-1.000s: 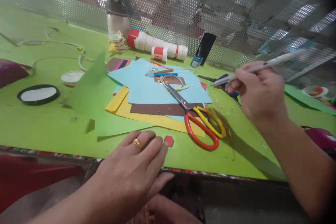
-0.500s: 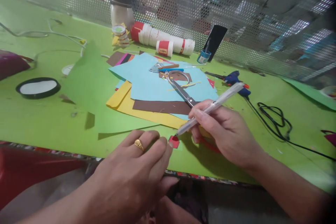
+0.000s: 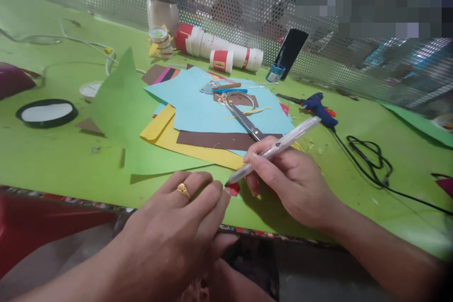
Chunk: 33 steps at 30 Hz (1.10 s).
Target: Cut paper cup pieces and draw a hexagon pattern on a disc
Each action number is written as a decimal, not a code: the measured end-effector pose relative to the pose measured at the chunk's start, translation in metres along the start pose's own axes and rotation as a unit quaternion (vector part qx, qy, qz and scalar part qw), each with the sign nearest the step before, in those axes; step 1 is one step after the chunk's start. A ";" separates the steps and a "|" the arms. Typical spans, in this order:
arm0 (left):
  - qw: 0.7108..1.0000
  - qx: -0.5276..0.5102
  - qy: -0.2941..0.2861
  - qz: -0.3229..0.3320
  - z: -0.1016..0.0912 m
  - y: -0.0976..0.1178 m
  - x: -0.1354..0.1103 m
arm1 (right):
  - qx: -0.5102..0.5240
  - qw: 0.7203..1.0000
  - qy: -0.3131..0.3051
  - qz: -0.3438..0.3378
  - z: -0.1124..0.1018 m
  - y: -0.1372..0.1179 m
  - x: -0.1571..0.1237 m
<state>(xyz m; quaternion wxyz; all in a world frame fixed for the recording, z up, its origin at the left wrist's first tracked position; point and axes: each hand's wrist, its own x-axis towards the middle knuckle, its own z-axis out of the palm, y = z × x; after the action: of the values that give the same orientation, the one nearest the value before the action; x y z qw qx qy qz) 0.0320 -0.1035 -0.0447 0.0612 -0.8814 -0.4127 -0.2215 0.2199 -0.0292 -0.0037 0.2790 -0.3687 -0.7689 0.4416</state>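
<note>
My right hand (image 3: 286, 177) is closed around a pale pen (image 3: 297, 134), which slants with its dark tip down. That tip meets the left edge of a small red paper piece (image 3: 234, 189) on the green table. My left hand (image 3: 184, 226), a gold ring on one finger, has its fingers curled together, and a fingertip presses the red piece at its left side. Much of the piece is covered by fingertip and pen. Beyond my right hand lie scissors (image 3: 249, 125), their handles mostly hidden behind it.
Stacked coloured sheets, with a light blue paper (image 3: 198, 113) on top, lie ahead. A tape roll (image 3: 254, 99) rests there. To the right are a blue glue gun (image 3: 318, 106) and its black cable (image 3: 368, 158). White paper cups (image 3: 221, 60) and a jug (image 3: 163, 9) stand behind.
The pen tip has moved left across the red piece, from its upper edge to its left edge beside my left fingertip. My right hand shifted left with it. My left hand stays on the piece.
</note>
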 end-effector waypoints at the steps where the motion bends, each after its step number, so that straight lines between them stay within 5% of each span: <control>1: 1.000 0.002 0.000 0.002 0.000 0.000 0.000 | -0.003 1.000 0.000 0.000 0.000 0.000 0.000; 33: 1.000 0.027 0.004 0.001 0.002 0.000 -0.003 | -0.001 1.000 -0.004 0.005 0.000 0.002 0.001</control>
<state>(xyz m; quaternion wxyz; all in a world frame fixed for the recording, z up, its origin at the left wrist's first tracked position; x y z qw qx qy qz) 0.0308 -0.1044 -0.0478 0.0869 -0.8791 -0.4171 -0.2136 0.2198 -0.0276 -0.0055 0.2731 -0.3710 -0.7685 0.4440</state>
